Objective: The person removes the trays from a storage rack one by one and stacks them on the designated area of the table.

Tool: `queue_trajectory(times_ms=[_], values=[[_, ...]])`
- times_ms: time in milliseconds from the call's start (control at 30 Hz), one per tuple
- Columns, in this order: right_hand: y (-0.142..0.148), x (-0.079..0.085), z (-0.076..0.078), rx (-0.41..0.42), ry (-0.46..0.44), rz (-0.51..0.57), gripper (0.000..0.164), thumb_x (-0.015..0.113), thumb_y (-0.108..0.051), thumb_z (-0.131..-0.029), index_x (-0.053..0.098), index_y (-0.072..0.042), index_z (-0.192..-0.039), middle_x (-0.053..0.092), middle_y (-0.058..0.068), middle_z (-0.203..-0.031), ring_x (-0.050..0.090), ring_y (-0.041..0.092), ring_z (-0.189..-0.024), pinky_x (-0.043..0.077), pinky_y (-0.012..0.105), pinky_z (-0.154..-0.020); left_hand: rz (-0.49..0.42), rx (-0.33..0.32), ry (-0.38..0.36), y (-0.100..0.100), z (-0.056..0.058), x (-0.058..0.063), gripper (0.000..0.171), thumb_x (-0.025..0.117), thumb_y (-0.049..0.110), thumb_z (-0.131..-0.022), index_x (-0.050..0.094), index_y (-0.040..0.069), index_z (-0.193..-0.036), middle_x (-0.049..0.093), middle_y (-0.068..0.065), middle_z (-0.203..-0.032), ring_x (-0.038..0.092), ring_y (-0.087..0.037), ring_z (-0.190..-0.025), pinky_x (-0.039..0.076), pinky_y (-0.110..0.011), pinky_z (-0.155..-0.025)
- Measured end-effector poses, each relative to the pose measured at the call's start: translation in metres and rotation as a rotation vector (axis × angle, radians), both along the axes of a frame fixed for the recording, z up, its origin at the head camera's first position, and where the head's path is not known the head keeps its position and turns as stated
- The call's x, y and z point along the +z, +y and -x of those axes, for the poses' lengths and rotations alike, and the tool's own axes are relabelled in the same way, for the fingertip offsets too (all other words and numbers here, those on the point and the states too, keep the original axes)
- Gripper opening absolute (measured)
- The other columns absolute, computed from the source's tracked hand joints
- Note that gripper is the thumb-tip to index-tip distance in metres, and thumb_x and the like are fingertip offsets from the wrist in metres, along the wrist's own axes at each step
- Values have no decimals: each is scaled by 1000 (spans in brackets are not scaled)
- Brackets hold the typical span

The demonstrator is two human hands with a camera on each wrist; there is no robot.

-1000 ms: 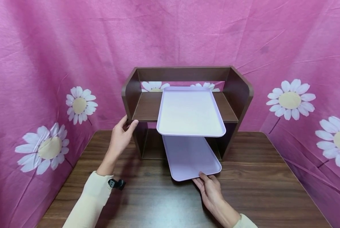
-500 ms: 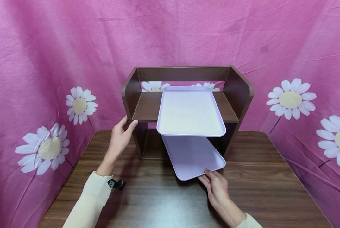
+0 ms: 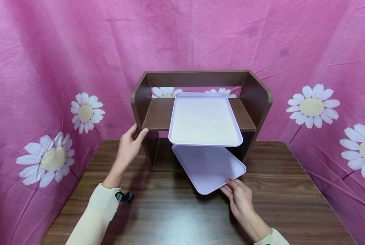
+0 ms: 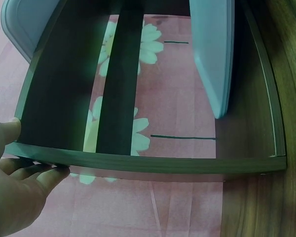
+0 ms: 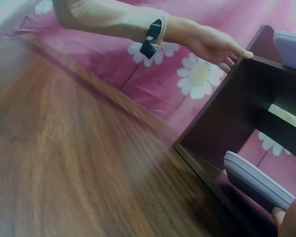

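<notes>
A dark brown two-level desk shelf [image 3: 158,115] stands on the table. My left hand [image 3: 128,144] grips its left side panel, the thumb on the front edge by the middle board and the fingers along the outer face. My right hand [image 3: 240,199] pinches the front edge of a lilac tray [image 3: 207,166], thumb on top and fingers beneath. This tray sits askew, its back part inside the lower compartment and its front jutting out to the right. Another lilac tray [image 3: 205,119] lies on the middle board, overhanging the front and hiding the lower tray's back edge.
The wood-grain table [image 3: 170,211] carries the shelf near its back edge. A pink cloth [image 3: 201,34] printed with large white daisies hangs behind and on both sides. A black strap device [image 3: 125,197] is on the left wrist.
The lower tray has swung round, its front edge moving to the right with my right hand. My left hand, the shelf and the upper tray have stayed in place.
</notes>
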State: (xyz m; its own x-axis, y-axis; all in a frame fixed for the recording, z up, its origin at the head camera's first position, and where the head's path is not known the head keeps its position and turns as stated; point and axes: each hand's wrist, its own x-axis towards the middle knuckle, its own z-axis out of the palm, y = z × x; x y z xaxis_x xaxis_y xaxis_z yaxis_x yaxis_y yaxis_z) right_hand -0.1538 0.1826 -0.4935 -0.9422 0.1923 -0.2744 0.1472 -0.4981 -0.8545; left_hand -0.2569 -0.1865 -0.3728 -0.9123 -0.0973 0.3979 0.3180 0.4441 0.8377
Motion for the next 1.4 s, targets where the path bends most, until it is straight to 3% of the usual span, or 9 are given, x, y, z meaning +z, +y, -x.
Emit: queue_trajectory(times_ms=[500, 633, 700, 800, 933, 1133, 1267, 1400], values=[[18, 18, 5, 55, -15, -50, 29, 49, -2, -110, 50, 6, -138, 80, -3, -94, 76, 7, -94, 64, 27, -85, -35, -15, 8, -1, 0, -1, 45, 69, 30, -107, 65, 11, -147, 76, -22, -123, 64, 6, -98, 49, -7, -85], [23, 22, 8, 68, -3, -28, 12, 53, -2, -109, 64, -2, -114, 76, -2, -84, 75, 6, -85, 65, 28, -80, -40, -14, 6, -1, -1, 0, 45, 69, 29, -107, 64, 11, -148, 76, -21, -126, 65, 4, -103, 49, -7, -87], [26, 23, 9, 78, 6, -22, 17, 53, -2, -109, 68, -7, -102, 74, -2, -81, 74, 6, -81, 65, 28, -78, -43, -18, 0, -1, -1, 0, 46, 69, 29, -106, 63, 11, -149, 75, -20, -128, 65, 3, -106, 49, -6, -88], [32, 24, 8, 101, 28, -30, 25, 53, -1, -109, 68, -9, -91, 63, -6, -71, 64, 1, -68, 65, 26, -72, -48, -24, -4, 1, -1, 0, 46, 69, 28, -107, 63, 11, -150, 75, -19, -129, 65, 2, -107, 49, -6, -88], [36, 27, 9, 140, 60, -57, 24, 53, 0, -108, 68, -9, -92, 49, -8, -68, 44, 3, -59, 63, 23, -66, -47, -19, 10, 2, 0, -1, 45, 68, 26, -107, 63, 10, -149, 74, -20, -129, 66, -1, -108, 49, -6, -87], [46, 36, 9, 153, 74, -78, 26, 54, 0, -108, 74, -10, -94, 66, -6, -74, 58, 2, -64, 64, 24, -69, -55, -43, 0, 1, 1, -1, 48, 68, 27, -107, 61, 10, -151, 72, -19, -136, 68, -20, -122, 49, -6, -89], [54, 43, 8, 166, 67, -79, 27, 57, -2, -108, 77, -12, -93, 75, -3, -81, 71, 6, -72, 65, 26, -72, -54, -47, -8, 0, 0, 0, 49, 68, 27, -107, 60, 10, -152, 70, -19, -139, 67, -27, -127, 48, -5, -90], [60, 46, 9, 168, 58, -100, 28, 58, -3, -108, 78, -14, -91, 70, -6, -78, 62, 3, -65, 62, 22, -66, -58, -52, -10, 0, 1, 0, 48, 68, 27, -107, 60, 9, -152, 70, -20, -140, 66, -28, -129, 48, -5, -91]])
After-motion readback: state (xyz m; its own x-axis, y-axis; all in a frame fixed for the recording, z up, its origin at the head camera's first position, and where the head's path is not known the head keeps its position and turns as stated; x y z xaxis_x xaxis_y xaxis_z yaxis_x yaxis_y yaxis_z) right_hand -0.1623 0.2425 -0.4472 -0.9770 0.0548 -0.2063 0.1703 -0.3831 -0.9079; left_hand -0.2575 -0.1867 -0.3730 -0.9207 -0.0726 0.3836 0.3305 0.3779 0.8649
